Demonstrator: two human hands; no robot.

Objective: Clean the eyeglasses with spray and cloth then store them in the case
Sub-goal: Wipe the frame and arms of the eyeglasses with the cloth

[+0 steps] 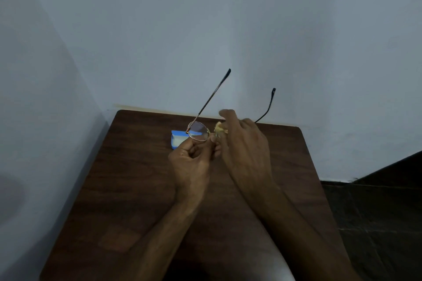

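- Thin metal-rimmed eyeglasses [198,134], temples unfolded, are held above the dark wooden table [137,189], in front of the blue case [177,141].
- Left hand [191,162]: fingers [186,146] pinch the lens rim; best kept off the glass.
- Right hand [244,146]: fingers pinch the small yellow cloth [220,130] at the far lens; light circular rubbing is advised.

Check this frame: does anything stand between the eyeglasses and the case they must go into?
Nothing visible does. The left hand holds the eyeglasses up, overlapping the blue case on the table in this view, while the right hand holds the yellow cloth against one lens. Whether the case lies open cannot be told.
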